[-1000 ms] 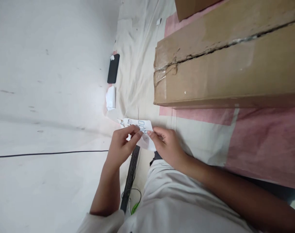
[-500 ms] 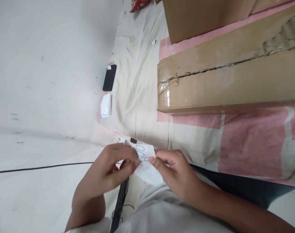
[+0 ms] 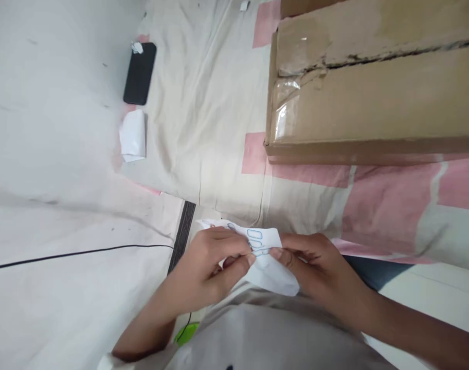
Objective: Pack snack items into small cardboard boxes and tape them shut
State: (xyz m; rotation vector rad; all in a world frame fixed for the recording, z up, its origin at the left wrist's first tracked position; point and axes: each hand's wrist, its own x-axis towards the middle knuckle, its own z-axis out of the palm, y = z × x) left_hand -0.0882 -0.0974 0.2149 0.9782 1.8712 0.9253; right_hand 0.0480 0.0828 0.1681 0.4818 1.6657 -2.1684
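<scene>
A white sheet of paper with blue lettering (image 3: 263,252) is pinched between both my hands, just above my lap. My left hand (image 3: 211,270) grips its left part, thumb and fingers pressed together on it. My right hand (image 3: 319,270) grips the right part with closed fingers. The paper is creased and partly hidden by my fingers. Below it lies my light shirt (image 3: 265,334).
A long brown cardboard box (image 3: 373,92) lies at the upper right on a cream and pink cloth (image 3: 219,113). A black phone (image 3: 139,73) and a folded white paper (image 3: 133,135) lie at the upper left. A black cable (image 3: 76,253) crosses the white floor.
The view has shifted: the box, phone and folded paper now sit higher and nearer. Both hands keep hold of the lettered paper, lower in the picture than before.
</scene>
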